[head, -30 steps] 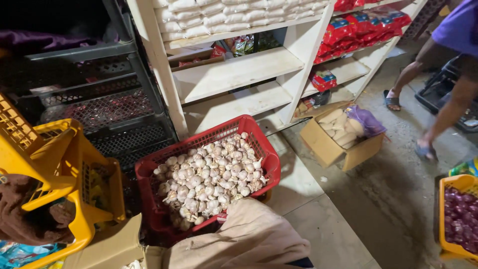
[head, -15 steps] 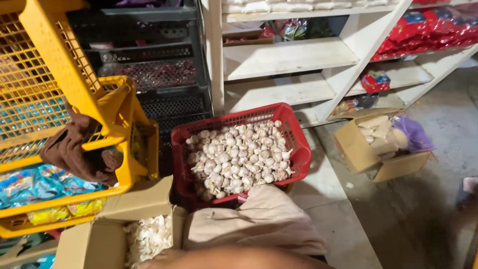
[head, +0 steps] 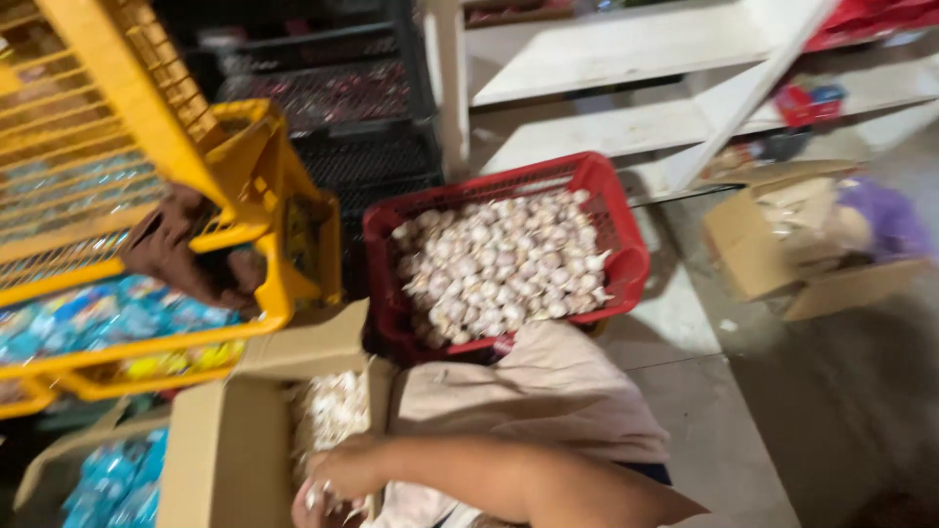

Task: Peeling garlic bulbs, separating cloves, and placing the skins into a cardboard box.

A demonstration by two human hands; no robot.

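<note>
My right hand (head: pixel 344 467) reaches leftward across my lap into an open cardboard box (head: pixel 230 440) that holds white garlic bulbs (head: pixel 333 409). The hand rests among the bulbs; blur hides whether the fingers grip one. Just below it, at the bottom edge, a pale shape (head: pixel 315 504) may be my left hand with bits of garlic, too blurred to tell. A red plastic basket (head: pixel 626 256) heaped with garlic bulbs (head: pixel 499 264) stands just beyond my knee, which is covered in beige cloth (head: pixel 548 391).
Yellow crates (head: pixel 147 127) with a brown rag (head: pixel 181 244) and blue packets stand at the left. Black crates (head: pixel 342 108) sit behind, white shelves (head: pixel 626 44) at the back. An open cardboard box (head: pixel 753 240) with a purple bag lies on the floor at right.
The view has swung left and down. My right forearm and hand have come into sight, reaching into the cardboard box of garlic. The red basket has not moved.
</note>
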